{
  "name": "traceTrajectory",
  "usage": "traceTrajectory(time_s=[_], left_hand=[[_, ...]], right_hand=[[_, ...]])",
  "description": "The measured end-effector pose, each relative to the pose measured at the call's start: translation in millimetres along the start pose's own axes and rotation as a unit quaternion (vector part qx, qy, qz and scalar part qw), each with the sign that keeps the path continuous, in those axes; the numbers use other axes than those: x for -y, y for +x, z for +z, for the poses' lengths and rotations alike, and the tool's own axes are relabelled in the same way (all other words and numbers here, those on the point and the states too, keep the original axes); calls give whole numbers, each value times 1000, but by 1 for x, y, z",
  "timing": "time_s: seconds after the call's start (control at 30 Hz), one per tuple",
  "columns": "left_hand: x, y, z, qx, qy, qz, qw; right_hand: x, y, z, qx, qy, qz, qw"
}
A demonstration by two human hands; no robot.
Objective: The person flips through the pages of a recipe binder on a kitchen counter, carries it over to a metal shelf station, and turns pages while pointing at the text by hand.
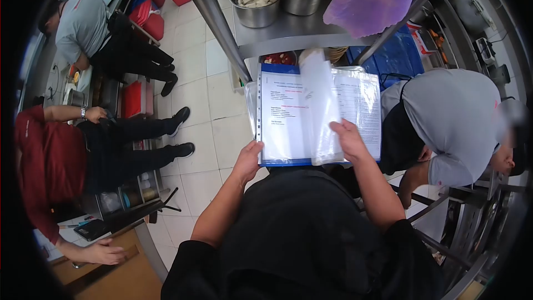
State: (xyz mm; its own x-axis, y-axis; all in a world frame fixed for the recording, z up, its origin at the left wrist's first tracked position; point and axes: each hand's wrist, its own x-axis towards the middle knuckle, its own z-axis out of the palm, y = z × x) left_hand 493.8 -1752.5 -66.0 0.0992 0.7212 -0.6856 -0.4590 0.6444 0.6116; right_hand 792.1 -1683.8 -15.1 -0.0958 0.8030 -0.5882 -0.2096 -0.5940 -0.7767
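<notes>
A blue folder (283, 162) of clear plastic sleeves with printed sheets lies open in front of my body. My left hand (248, 161) grips its lower left edge, thumb on top and the other fingers hidden beneath. My right hand (348, 138) is closed on a plastic sleeve (323, 105), which stands up curved and blurred between the two sides. A printed page (280, 105) with red and black text faces up on the left side. Another sleeved sheet (363, 105) shows on the right.
A steel shelf (294, 33) ahead holds metal pots of pale food (256, 0) and a purple cloth or bag (375, 0). A person in grey (449, 122) bends close on my right. Two people stand left, one in red (58, 155). Blue containers (388, 50) sit beyond the folder.
</notes>
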Motion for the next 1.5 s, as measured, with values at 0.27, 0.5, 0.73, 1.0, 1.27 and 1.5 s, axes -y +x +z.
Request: traceTrajectory(time_s=[0.27, 0.5, 0.73, 1.0, 1.27, 1.5], left_hand=[[32, 23, -30, -50, 1, 17, 999], [31, 27, -34, -96, 36, 2, 995], [29, 33, -46, -148, 113, 5, 982], [22, 22, -28, -175, 588, 209, 762], [37, 30, -26, -198, 570, 189, 775], [57, 41, -39, -175, 551, 237, 780]], right_hand=[[6, -34, -129, -29, 84, -54, 995], [-69, 36, -219, -124, 27, 30, 991], [-41, 50, -175, -214, -278, -14, 937], [-32, 59, -168, -270, -421, -41, 865], [-33, 61, -167, -263, -431, -44, 862], [-35, 62, -171, -264, -454, -50, 849]])
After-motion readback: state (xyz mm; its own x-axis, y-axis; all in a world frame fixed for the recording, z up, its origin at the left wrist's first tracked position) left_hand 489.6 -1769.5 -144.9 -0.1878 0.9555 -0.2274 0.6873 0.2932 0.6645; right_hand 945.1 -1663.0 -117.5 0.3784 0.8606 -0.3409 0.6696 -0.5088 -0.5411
